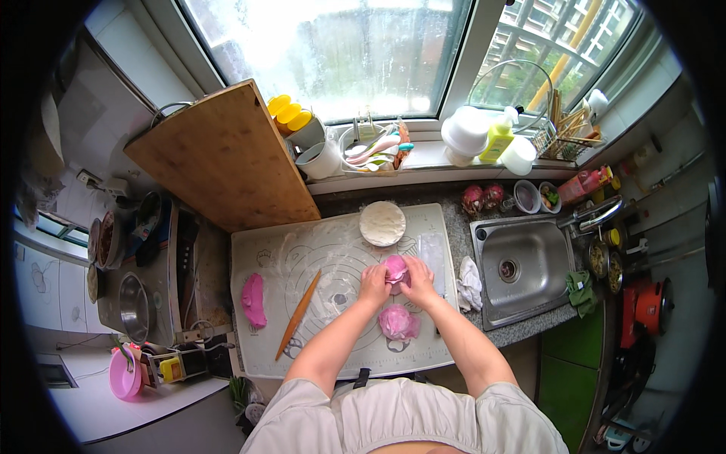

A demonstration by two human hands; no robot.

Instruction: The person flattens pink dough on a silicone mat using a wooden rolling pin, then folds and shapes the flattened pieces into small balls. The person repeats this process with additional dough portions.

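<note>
My left hand and my right hand both hold a piece of pink dough between their fingers at the right part of a floured, printed baking mat. Just below it on the mat lies a crumpled, translucent pink bundle, perhaps dough in plastic. A bowl of white flour stands above my hands. To the left rests a tapered wooden rolling pin, and farther left a long lump of pink dough. A clear plastic sheet or bag lies beside my right hand.
Right of the mat are a white cloth and a steel sink with a faucet. A large wooden board leans at the back left. Dragon fruits and small bowls sit behind the sink. A steel bowl stands at the left.
</note>
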